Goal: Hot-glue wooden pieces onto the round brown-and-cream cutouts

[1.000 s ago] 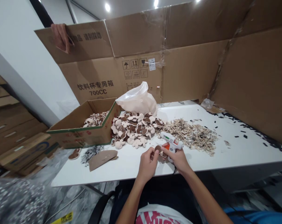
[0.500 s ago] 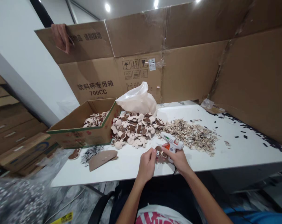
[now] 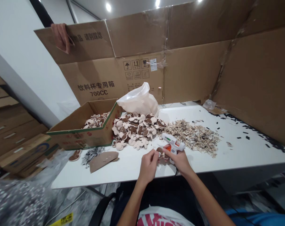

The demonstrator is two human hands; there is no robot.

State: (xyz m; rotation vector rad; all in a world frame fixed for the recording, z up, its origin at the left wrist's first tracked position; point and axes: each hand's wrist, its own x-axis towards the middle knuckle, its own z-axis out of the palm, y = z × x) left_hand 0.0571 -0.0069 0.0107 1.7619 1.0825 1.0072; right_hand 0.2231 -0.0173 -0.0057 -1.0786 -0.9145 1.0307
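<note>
Near the middle of the front edge of the white bench, the person's two hands meet at a small brown piece that bears a pale cord. The left hand is closed to a pinch, thumb and fingers on the left side of the piece, beside a small white tag. The right hand is curled round a white-and-orange glue gun, its front end toward the left, while the thumb reaches onto the right side of the piece. How the lower fingers lie is hidden.

Just beyond the gun, a loose heap of pale cords spreads toward the right edge of the bench. Left of it lies a pile of brown and cream pieces, in front of a white bag and beside an open cardboard box that contains more pieces. Nearer the front left corner are a lone brown piece, dark scraps and a flat cardboard offcut. Small black bits are strewn toward the right edge. Along the back edge stands a cardboard wall, with another person's hand hooked over its top at the left
</note>
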